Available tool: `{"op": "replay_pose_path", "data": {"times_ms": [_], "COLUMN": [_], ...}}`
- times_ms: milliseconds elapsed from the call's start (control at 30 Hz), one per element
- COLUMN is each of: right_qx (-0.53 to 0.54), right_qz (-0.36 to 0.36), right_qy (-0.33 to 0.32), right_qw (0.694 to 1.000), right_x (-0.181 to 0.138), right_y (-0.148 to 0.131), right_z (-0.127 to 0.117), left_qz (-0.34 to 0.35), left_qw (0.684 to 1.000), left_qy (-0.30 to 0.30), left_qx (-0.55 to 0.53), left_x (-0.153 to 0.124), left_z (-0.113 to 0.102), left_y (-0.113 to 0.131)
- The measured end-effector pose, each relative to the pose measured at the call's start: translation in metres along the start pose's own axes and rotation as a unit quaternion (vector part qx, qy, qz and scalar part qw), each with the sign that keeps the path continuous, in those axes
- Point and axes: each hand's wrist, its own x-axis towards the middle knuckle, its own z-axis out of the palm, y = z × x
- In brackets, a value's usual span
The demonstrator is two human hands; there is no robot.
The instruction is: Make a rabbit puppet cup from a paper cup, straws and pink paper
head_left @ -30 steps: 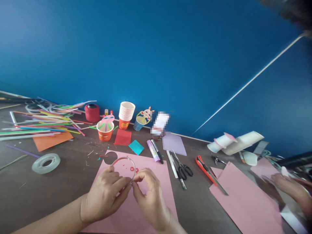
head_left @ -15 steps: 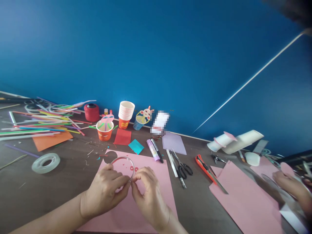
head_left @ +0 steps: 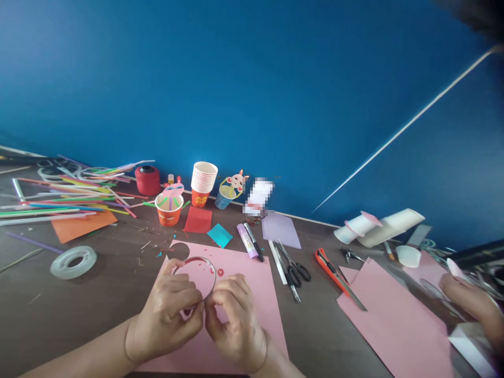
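My left hand is closed around the left side of a thin, shiny ring that looks like a narrow roll of tape. Thumb and forefinger of my right hand pinch at its lower edge, close against the left fingertips; what exactly lies between them is too small to see. Under both hands is a large pink sheet of paper, with a round piece cut out of its far left corner. Small red paper scraps lie on it, some seen through the ring.
Left are a wide tape roll and many straws. Paper cups stand by the wall. A glue stick, scissors and an orange cutter lie right of the sheet. Another person's hand works far right.
Both hands and the ring have shifted slightly left and toward me. My right fingertips are still pinched at the ring's lower edge. At the far right, the other person's hand has turned a pink piece.
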Motion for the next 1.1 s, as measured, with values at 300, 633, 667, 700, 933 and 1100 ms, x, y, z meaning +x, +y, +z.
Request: {"op": "replay_pose_path", "data": {"times_ms": [300,633,667,700,933,1100], "right_qx": [-0.012,0.098,0.122,0.139,0.096,0.041], "right_qz": [-0.054,0.015,0.062,0.114,0.262,0.2], "right_qy": [0.037,0.086,0.099,0.108,0.02,-0.036], "right_qw": [0.998,0.991,0.986,0.978,0.96,0.978], "right_x": [0.002,0.004,0.004,0.005,-0.001,-0.003], "right_y": [0.001,0.003,0.008,0.014,0.062,0.061], "right_z": [0.001,-0.004,-0.006,-0.008,-0.004,0.008], "left_qz": [-0.045,-0.058,-0.048,-0.044,-0.048,-0.059], "left_qw": [0.998,0.997,0.997,0.997,0.963,0.957], "left_qy": [0.008,0.056,0.059,0.045,-0.13,-0.171], "left_qx": [-0.031,-0.015,0.015,0.054,0.233,0.227], "left_x": [-0.003,0.005,0.007,0.009,0.011,0.008], "left_z": [0.003,-0.001,-0.002,-0.003,0.001,0.002], "left_y": [0.001,-0.021,-0.027,-0.032,-0.048,-0.045]}}
